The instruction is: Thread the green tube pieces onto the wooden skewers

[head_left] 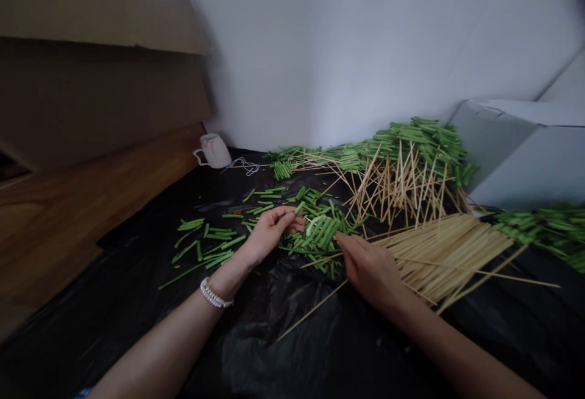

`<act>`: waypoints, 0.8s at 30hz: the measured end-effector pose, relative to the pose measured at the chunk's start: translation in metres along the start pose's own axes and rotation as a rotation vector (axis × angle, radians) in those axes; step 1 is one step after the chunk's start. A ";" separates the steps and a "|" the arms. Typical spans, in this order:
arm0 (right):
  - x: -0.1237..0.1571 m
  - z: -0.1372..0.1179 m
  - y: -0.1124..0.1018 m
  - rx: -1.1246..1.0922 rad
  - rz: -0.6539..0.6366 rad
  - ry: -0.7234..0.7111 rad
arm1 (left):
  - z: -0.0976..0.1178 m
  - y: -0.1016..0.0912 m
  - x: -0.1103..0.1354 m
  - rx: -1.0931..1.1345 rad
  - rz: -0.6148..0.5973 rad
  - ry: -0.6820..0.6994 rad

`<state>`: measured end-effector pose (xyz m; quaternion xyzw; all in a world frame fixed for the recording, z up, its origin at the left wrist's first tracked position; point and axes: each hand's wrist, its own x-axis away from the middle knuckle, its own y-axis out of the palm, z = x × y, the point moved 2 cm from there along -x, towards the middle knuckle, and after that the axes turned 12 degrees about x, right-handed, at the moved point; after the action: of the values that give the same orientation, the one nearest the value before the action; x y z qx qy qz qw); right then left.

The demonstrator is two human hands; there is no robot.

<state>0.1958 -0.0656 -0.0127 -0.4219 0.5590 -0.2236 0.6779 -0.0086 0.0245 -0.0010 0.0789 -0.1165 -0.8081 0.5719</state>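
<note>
My left hand (273, 228) reaches into a loose heap of short green bean pieces (320, 231) on black plastic sheeting (292, 338). Its fingers are pinched together on a green piece at the heap's left edge. My right hand (368, 268) lies palm down just right of the heap, fingers curled round a thin bamboo skewer (311, 312) that runs down-left under it. A bundle of bare skewers (448, 253) lies under and beyond that wrist. A beaded bracelet (214, 294) circles my left wrist.
Skewers threaded with green pieces (406, 149) are stacked against the white wall, more at the right (548, 228). A white box (525, 149) stands at the right. A mug (212, 150) sits at the back. Cardboard (91, 58) and a wooden surface (68, 216) fill the left.
</note>
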 end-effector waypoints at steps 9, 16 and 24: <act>0.001 0.000 0.000 -0.001 -0.011 -0.008 | -0.001 0.004 0.005 0.107 -0.041 -0.089; 0.001 0.000 0.001 0.012 -0.004 -0.023 | -0.003 0.005 0.007 0.087 -0.050 -0.103; 0.001 -0.001 0.001 0.020 -0.022 -0.018 | -0.004 0.005 0.007 0.073 -0.060 -0.076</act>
<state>0.1950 -0.0660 -0.0145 -0.4230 0.5459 -0.2329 0.6847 -0.0055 0.0164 -0.0036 0.0725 -0.1651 -0.8226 0.5393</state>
